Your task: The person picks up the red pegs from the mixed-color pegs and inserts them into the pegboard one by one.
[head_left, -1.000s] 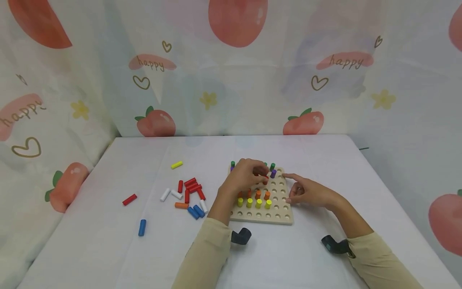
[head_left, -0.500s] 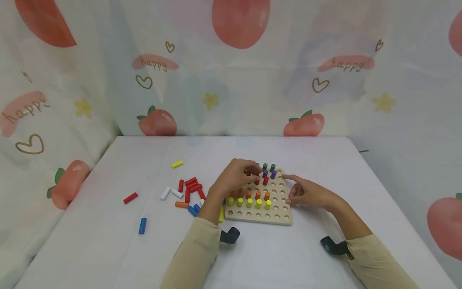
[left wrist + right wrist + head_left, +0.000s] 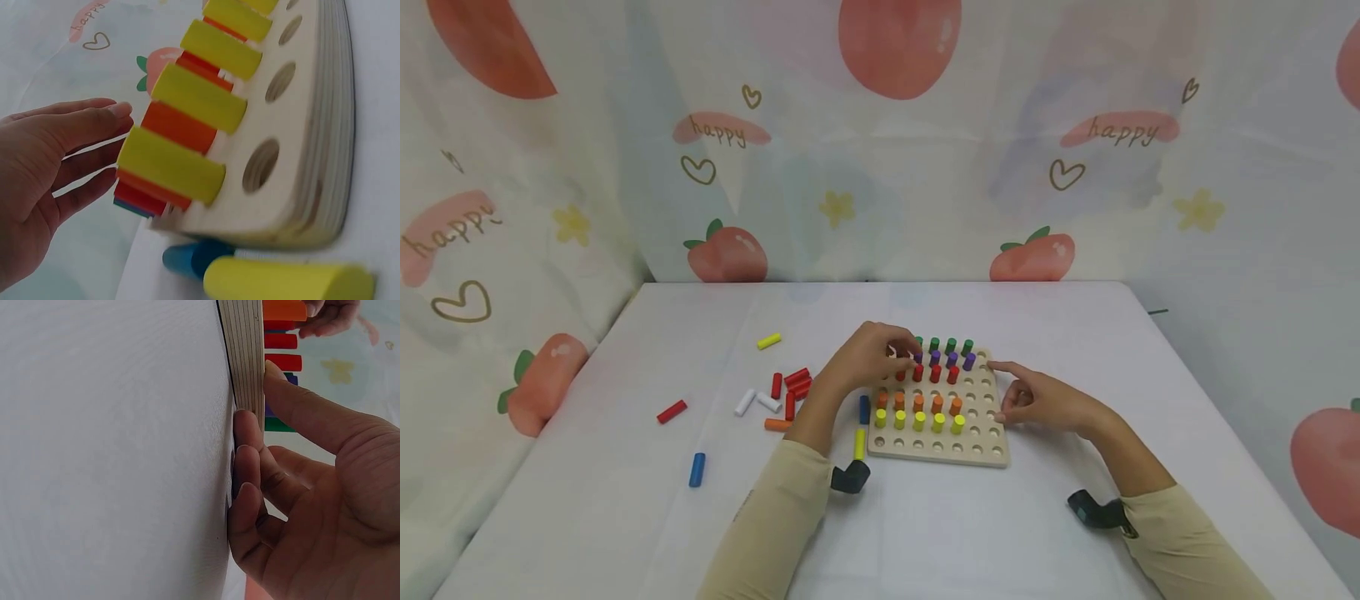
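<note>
A wooden pegboard (image 3: 938, 452) lies on the table with rows of green, purple, red, orange and yellow pegs standing in its holes. My left hand (image 3: 867, 354) is over its far left part, fingertips close to a purple peg (image 3: 918, 358) and a red peg (image 3: 918, 374). Whether they touch a peg is unclear. In the left wrist view the left fingers (image 3: 94, 122) reach out loosely behind a yellow peg (image 3: 175, 165). At the board's right edge my right hand (image 3: 1041, 400) holds it, thumb at the top rim and curled fingers (image 3: 247, 462) against the side.
Loose red, white and orange pegs lie left of the board, with a red peg (image 3: 672, 412) and a blue peg (image 3: 697, 470) farther left. A yellow peg (image 3: 768, 341) lies behind. Another yellow peg (image 3: 859, 445) and a dark blue peg (image 3: 864, 409) lie beside the board.
My left hand has moved left along the purple and red rows, uncovering more standing pegs. My right hand stays at the board's edge.
</note>
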